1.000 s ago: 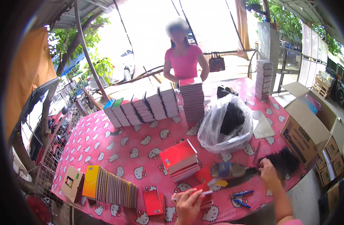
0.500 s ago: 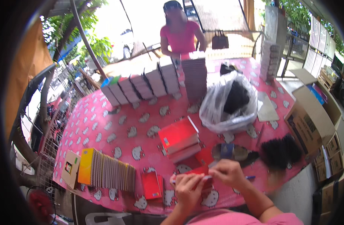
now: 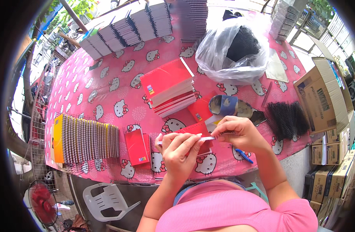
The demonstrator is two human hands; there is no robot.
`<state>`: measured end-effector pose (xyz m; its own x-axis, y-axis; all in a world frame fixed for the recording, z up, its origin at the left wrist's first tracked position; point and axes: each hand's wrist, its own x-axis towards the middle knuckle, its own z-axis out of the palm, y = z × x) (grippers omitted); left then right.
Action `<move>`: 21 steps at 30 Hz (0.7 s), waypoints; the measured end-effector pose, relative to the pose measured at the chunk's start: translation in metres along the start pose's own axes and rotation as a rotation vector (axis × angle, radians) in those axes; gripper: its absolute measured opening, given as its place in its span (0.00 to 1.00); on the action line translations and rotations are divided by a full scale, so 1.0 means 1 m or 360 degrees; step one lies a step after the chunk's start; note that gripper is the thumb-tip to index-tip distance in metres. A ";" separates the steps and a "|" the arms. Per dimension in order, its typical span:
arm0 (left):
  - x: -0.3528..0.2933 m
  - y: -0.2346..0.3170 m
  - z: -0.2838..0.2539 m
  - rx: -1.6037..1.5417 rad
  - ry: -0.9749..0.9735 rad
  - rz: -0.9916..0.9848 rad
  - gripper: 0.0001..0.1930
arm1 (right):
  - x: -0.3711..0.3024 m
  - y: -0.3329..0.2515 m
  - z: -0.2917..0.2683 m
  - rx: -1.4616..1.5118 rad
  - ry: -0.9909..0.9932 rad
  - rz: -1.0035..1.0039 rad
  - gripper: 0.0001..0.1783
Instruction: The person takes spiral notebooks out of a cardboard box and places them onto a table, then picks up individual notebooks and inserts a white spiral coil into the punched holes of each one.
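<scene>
Near the front edge of the table, my left hand (image 3: 181,152) is closed around a red-covered notebook (image 3: 193,129), its punched edge turned toward me. Fingers and thumb lie along the white page edge. At that edge's right end my right hand (image 3: 239,133) makes a pinch; whatever is between the fingertips is too small to make out. Under and beside my hands are more red covers. A blue pen or cutter (image 3: 244,155) lies below my right hand. Just beyond it sits a patterned blue and beige item (image 3: 227,105) on another red notebook (image 3: 200,109).
A red notebook stack (image 3: 167,83) stands mid-table. Yellow-covered spiral notebooks (image 3: 86,139) and a small red pile (image 3: 136,147) are left. Black spiral coils (image 3: 287,120), a clear bag (image 3: 208,58) of black coils and cardboard boxes (image 3: 320,100) are right. White-paged spiral books (image 3: 123,33) line the back.
My view has tilted down, so the person across the table is out of sight. Both hands stay at the notebook edge, the right one still pinching near its end.
</scene>
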<state>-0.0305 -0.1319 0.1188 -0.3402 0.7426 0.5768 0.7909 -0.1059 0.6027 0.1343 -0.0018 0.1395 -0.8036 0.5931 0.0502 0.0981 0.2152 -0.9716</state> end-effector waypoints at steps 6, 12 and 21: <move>-0.001 -0.004 0.007 0.0030 0.0046 -0.0042 0.09 | 0.012 0.001 -0.004 -0.0336 -0.0062 -0.0267 0.09; -0.001 0.006 -0.001 0.0089 0.0081 -0.0014 0.10 | -0.001 -0.027 0.009 -0.0611 0.0000 0.0003 0.09; -0.007 -0.002 0.009 0.0036 0.0072 -0.0024 0.12 | -0.007 -0.011 0.023 -0.1132 0.0235 -0.0347 0.11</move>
<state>-0.0257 -0.1308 0.1089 -0.3745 0.7132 0.5925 0.7966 -0.0795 0.5992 0.1250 -0.0263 0.1442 -0.7662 0.5668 0.3029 0.3413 0.7582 -0.5556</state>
